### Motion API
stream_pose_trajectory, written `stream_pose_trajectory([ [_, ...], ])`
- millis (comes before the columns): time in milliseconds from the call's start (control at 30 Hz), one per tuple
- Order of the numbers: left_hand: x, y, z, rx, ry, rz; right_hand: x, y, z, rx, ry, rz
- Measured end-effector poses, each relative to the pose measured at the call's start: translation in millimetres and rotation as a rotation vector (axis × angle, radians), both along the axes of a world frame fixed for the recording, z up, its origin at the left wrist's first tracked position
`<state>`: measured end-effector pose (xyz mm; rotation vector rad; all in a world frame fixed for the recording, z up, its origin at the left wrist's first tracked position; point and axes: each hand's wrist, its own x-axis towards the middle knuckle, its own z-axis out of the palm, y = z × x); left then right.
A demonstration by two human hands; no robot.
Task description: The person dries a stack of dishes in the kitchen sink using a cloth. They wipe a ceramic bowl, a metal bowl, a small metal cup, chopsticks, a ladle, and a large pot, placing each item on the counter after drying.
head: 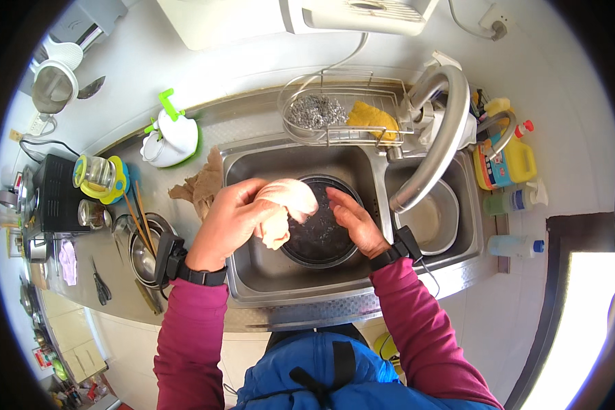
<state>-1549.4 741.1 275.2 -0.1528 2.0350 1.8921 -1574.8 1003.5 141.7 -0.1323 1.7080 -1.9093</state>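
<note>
My left hand (236, 215) is closed on a bunched pale pink cloth (282, 207), held above the left basin of a stainless steel sink (251, 287). To its right, my right hand (356, 220) is raised with its fingers apart and nothing in it. Beneath both hands, a round dark pan (320, 248) lies in the left basin, with what looks like water in it. A brown cloth (205, 184) is draped at the basin's left edge. Over the right basin arches a metal faucet (441, 154), and a light metal pot (433, 220) sits below it.
Behind the basins, a wire rack (338, 138) holds steel wool (318, 111) and a yellow cloth (371, 119). Bottles, including a yellow jug (520, 161), line the right side. On the left counter are a white-green hand-crank container (171, 138), metal bowls (146, 261) with chopsticks, and scissors (101, 287).
</note>
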Motion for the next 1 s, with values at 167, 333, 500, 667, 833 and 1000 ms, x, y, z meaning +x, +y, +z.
stream_pose_trajectory([
  [167, -9, 46, -22, 0.271, 0.055, 0.011, 23, -24, 5, -0.482, -0.364, -0.124],
  [333, 3, 75, -66, -0.195, 0.333, -0.267, 25, -12, -22, -0.853, -0.479, -0.335],
  [500, 31, 67, -135, -0.699, 0.206, -0.539, 23, 37, -33, -0.686, -0.333, -0.458],
  [667, 61, 87, -207, -1.04, 0.392, -0.92, 35, 67, -11, -0.651, -0.412, -0.498],
  [833, 51, 86, -212, -0.97, 0.416, -0.842, 55, 76, 3, -0.701, -0.442, -0.581],
  [1000, 7, 77, -170, -0.772, 0.43, -0.567, 66, 84, 13, -0.759, -0.484, -0.574],
])
